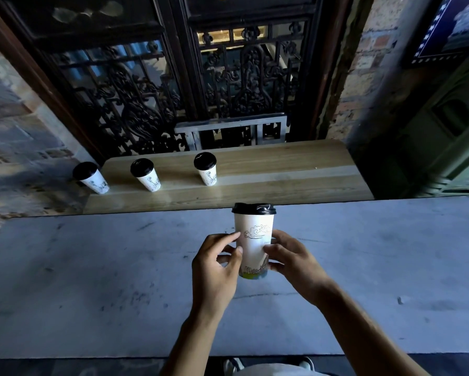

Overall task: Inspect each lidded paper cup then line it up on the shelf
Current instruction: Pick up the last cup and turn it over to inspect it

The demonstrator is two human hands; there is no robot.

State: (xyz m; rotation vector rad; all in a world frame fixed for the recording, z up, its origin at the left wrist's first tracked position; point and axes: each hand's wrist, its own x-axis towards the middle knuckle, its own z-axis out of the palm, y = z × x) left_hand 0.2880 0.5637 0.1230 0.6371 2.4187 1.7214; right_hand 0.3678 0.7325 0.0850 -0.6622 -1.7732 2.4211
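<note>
The grey table [92, 280] spreads wide and bare either side of the held cup [253, 240]. Beyond its far edge lies the wooden shelf [295, 172], open to the right of three lidded cups [205, 168] standing in a row, leftmost at the shelf's end. Left hand [217, 270] and right hand [295, 263] curl round the held cup, upright above the table; black lid on, contents hidden.

4 lidded paper cups: 3 standing in a row on the wooden shelf [282, 169], at [91, 178], [146, 175], [206, 169]; 1 nearer than shelf [253, 240], held. 2 hands.
</note>
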